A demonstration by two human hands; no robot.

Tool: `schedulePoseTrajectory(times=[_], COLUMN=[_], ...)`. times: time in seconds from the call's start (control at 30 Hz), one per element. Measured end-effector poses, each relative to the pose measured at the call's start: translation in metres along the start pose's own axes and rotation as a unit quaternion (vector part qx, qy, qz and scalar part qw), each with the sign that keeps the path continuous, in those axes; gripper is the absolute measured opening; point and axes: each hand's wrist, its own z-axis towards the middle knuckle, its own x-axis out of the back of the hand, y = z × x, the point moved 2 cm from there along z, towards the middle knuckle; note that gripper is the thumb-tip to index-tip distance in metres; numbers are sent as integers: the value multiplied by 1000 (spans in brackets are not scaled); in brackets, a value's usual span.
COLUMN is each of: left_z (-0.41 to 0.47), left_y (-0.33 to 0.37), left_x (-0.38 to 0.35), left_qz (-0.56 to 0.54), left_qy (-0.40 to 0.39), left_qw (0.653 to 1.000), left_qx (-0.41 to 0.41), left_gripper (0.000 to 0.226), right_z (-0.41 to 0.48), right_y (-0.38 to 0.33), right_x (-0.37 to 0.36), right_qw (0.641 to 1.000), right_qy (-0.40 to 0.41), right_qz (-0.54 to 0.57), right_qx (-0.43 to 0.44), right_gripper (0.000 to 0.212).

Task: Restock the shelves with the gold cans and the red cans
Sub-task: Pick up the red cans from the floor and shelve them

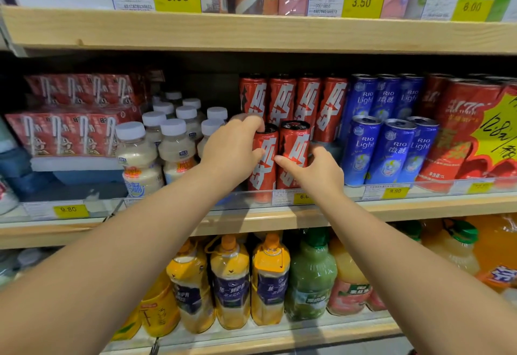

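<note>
Forearms reach in from 6 o'clock. Left hand [233, 142] clasps front red can [264, 159]; right hand [316, 170] cups its neighbour [293, 153], centre shelf. Red row partly filled; no gold cans visible.

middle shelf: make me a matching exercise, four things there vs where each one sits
Things:
1. red cans
2. blue cans
3. white-capped bottles
4. red cartons

Places:
A. far left
B. between the two hands
C. right of the right hand
D. left of the left hand

Pairs: 1-B, 2-C, 3-D, 4-A
</note>
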Motion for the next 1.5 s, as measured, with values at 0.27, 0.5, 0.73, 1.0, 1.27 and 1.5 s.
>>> schedulePoseTrajectory(times=[0.27, 0.5, 0.73, 1.0, 1.27, 1.5], left_z=[1, 1, 9, 8, -9, -55], left_y=[8, 5, -7, -11, 4, 25], left_x=[1, 1, 1, -1, -4, -36], left_qz=[30, 27, 9, -12, 1, -156], left_qy=[28, 37, 30, 33, 84, 118], left_qw=[999, 998, 999, 999, 996, 979], left_qx=[-26, -30, -28, -11, -38, -52], left_gripper=[32, 30, 27, 26, 46, 30], right_z=[-4, -6, -8, -8, -30, -38], right_y=[20, 25, 13, 13, 25, 35], right_x=[4, 3, -11, -15, -7, 2], right_qw=[996, 996, 998, 998, 996, 995], right_qy=[-80, -81, -45, -58, 44, 75], right_qz=[10, 7, -11, -12, -3, -13], right_qx=[22, 40, 34, 33, 81, 68], right_gripper=[63, 66, 65, 67, 72, 54])
